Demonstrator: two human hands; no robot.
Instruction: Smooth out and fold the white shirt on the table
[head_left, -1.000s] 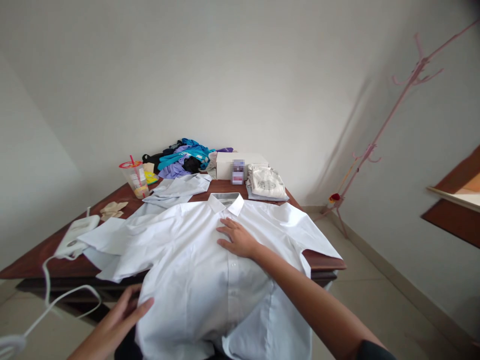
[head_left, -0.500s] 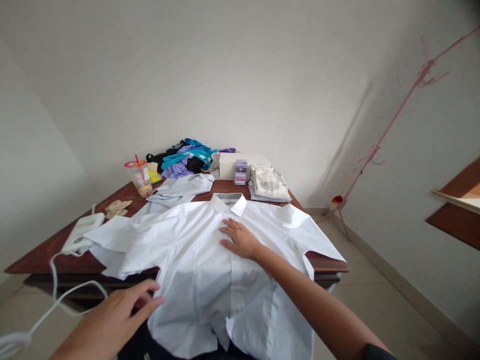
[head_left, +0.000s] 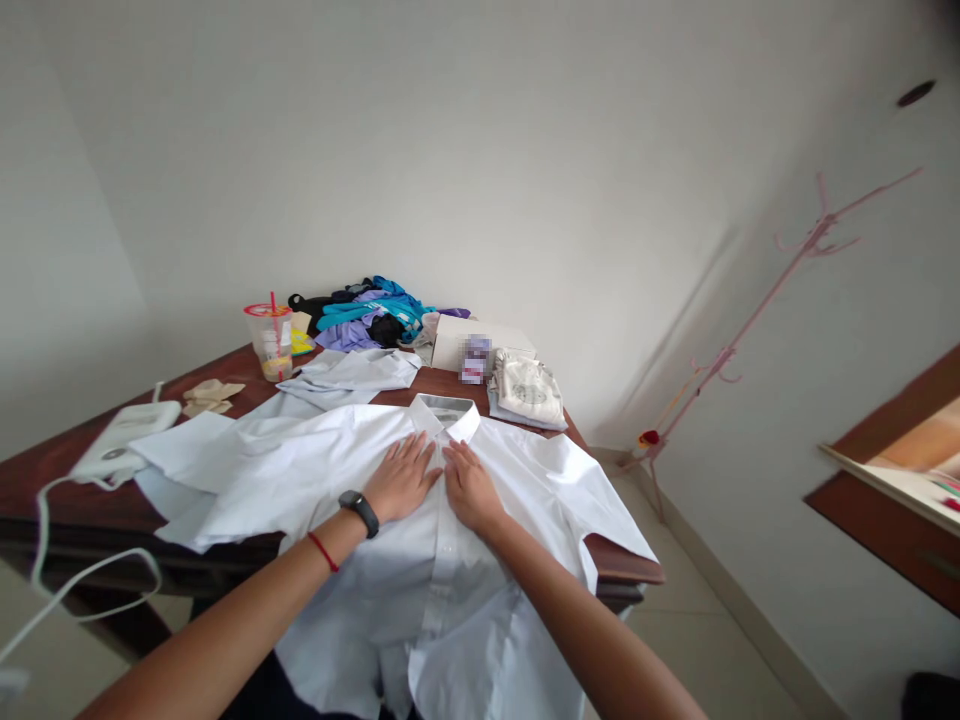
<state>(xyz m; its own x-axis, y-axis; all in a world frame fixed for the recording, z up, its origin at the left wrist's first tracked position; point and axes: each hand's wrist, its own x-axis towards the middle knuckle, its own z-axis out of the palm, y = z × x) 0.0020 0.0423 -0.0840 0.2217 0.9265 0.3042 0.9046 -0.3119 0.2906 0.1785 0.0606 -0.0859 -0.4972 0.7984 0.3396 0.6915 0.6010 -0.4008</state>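
Two hands, your left (head_left: 401, 482) and right (head_left: 471, 488), lie flat with fingers slightly spread, gripping nothing, on the white shirt (head_left: 442, 565) just below its collar (head_left: 463, 422). Uneven pressing could crease the front. The lower half spills past the table's (head_left: 626, 568) near edge, so its weight might drag the rest if you lift both palms. On the left, the looped cord (head_left: 46, 545) could snag cloth. The shirt looks thin and smooth, its collar crisp and pointed; far left, the clear plastic cup (head_left: 271, 345) tapers downward.
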